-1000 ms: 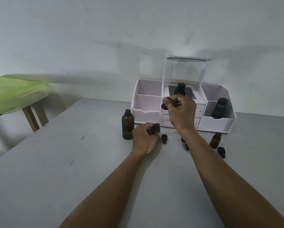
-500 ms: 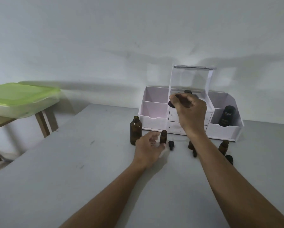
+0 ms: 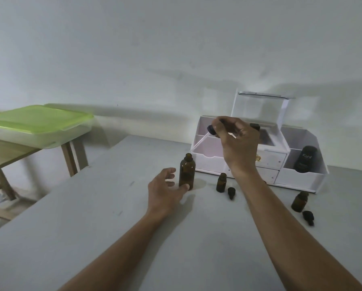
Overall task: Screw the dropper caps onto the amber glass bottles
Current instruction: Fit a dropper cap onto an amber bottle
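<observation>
Since half a second ago the left hand (image 3: 165, 194) has left the small amber bottle (image 3: 221, 182) and shifted to the tall amber bottle (image 3: 187, 172), its grip spread open, thumb tip touching the bottle's base. The right hand (image 3: 237, 141) is raised above the tabletop (image 3: 112, 217), its grip pinched on a dropper cap (image 3: 211, 130) whose glass pipette slants down-left. Another dropper cap (image 3: 231, 192) lies just beside the small bottle. A third bottle (image 3: 299, 201) stands at right near the white organiser (image 3: 301, 177).
</observation>
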`<state>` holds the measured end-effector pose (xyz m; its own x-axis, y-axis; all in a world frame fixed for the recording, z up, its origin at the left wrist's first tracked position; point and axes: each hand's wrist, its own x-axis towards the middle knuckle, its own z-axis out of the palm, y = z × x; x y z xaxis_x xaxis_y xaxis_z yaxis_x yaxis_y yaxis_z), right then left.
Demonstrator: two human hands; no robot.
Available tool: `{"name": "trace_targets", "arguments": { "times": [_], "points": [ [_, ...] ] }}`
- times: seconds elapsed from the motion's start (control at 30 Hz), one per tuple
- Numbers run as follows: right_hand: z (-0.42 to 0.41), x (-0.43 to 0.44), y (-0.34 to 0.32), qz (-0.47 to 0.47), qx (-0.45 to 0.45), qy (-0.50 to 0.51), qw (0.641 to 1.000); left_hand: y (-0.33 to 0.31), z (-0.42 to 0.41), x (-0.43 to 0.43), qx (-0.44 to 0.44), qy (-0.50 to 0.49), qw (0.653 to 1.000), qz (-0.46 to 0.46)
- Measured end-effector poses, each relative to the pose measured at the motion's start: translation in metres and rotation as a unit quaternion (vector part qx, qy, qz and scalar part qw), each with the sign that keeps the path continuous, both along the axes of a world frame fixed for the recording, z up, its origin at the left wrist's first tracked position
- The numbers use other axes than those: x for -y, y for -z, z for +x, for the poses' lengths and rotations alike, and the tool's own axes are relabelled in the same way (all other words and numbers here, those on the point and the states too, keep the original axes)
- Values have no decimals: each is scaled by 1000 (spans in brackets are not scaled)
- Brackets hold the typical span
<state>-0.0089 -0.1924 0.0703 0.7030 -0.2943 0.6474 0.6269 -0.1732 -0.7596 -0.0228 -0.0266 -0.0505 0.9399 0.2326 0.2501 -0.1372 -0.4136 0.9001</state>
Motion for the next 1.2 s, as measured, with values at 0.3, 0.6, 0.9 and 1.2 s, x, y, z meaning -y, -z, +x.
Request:
{"name": "trace_targets", "arguments": {
  "times": [0.3, 0.6, 0.9, 1.2],
  "points": [
    [13, -9, -3, -75, -17, 30, 997, -5, 20, 18, 13, 52, 998, -28],
    [23, -12, -5, -90, -9, 47, 995, -1, 25, 14, 6, 39, 999, -10],
    [22, -24, 10, -84, -19, -1, 996, 1, 28, 14, 2, 36, 999, -8],
    [25, -35, 25, -117, -60, -18, 991, 3, 29, 13, 3, 40, 999, 6]
  ]
}}
